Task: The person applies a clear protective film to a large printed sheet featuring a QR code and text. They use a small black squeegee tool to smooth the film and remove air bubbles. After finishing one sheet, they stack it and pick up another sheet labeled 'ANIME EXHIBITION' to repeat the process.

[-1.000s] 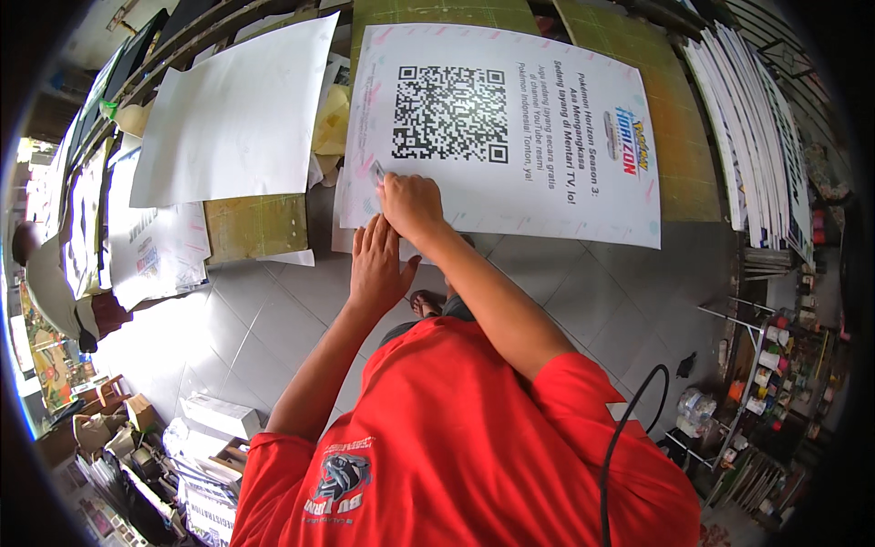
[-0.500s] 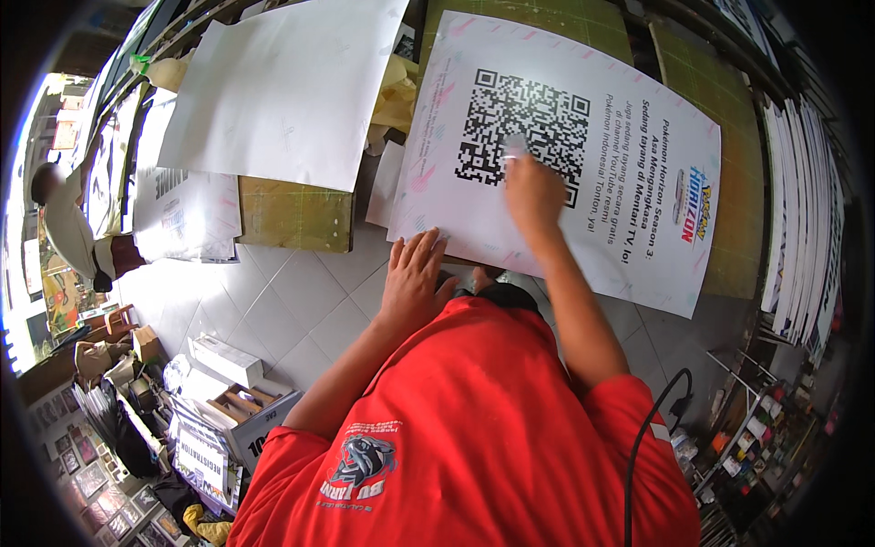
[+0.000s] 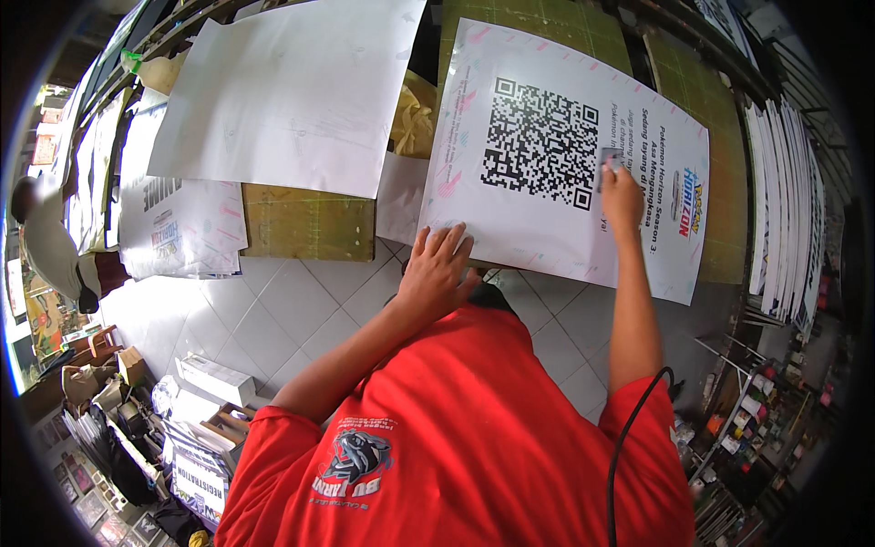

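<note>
A large white printed poster [image 3: 529, 232], with a black square code and pink and teal marks, lies on a greenish board in front of me. My left hand [image 3: 442, 266] rests flat on its near left edge, fingers stretched out and holding nothing. My right hand [image 3: 623, 196] grips a small grey flat piece [image 3: 612, 157] that looks like a squeegee. It presses this onto the poster's face, over the lines of text right of the code. The fingers partly cover the small piece.
Left of the poster lies a big blank white sheet [image 3: 292, 100] on another greenish board [image 3: 310, 228]. Crumpled yellowish material [image 3: 415, 114] sits between them. Stacked white panels [image 3: 786, 219] stand at the right. A person [image 3: 59, 246] is at the far left. Boxes [image 3: 216, 378] stand on the tiled floor.
My right hand has slid the small grey piece rightward across the poster, from over the code onto the text. My left hand stays flat on the near left edge. The view has shifted slightly.
</note>
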